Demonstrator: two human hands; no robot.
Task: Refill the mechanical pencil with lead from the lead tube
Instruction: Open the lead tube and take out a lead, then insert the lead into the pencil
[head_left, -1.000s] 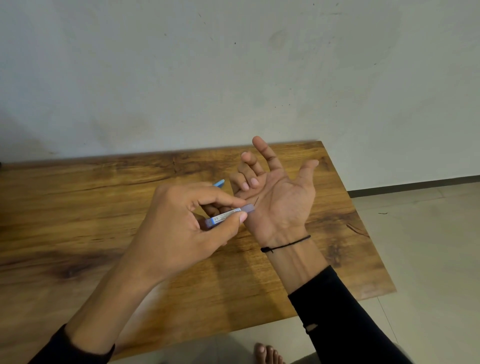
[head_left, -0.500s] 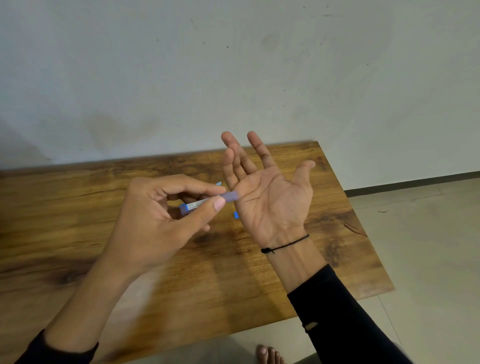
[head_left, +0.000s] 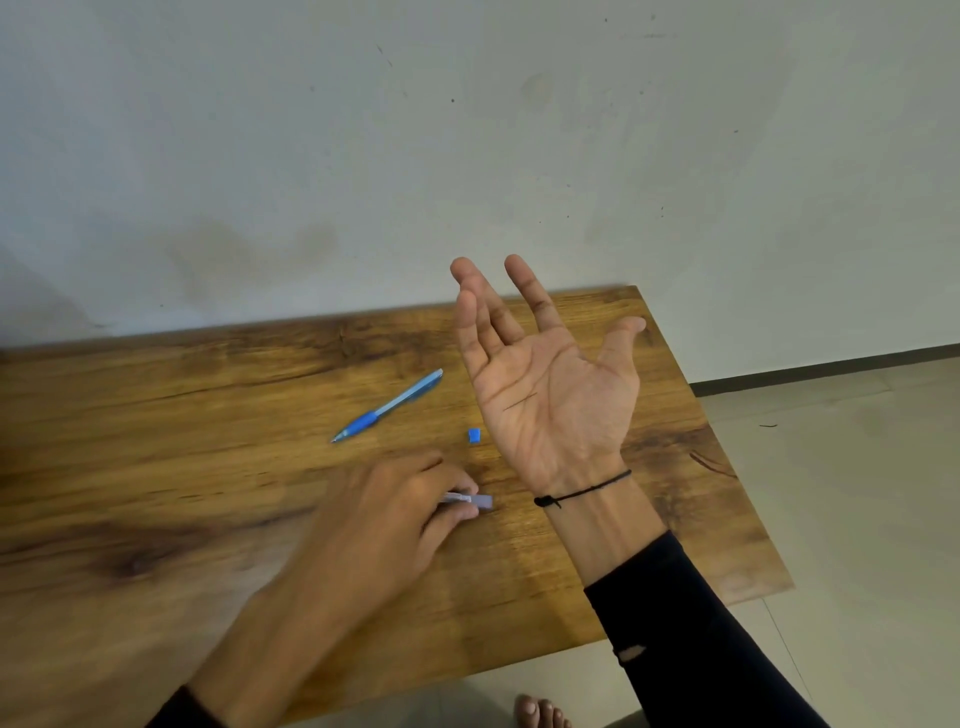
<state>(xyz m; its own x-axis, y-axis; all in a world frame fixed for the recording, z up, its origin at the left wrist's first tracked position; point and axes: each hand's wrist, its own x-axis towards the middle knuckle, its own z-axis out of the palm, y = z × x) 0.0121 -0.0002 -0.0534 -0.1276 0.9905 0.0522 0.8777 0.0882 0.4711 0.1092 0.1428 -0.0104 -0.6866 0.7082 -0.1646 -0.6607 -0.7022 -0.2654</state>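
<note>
Left grip: pinching lead tube, now lowered from my palm to the desk; right hand spread flat, one lead delivered; mechanical pencil lies apart, unfilled, small blue cap beside.

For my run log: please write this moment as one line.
left hand: holds lead tube low at table | right hand: open, lead on palm | pencil: on table

Left hand pinching lead tube (blurred), right hand palm up, lead across it
</note>
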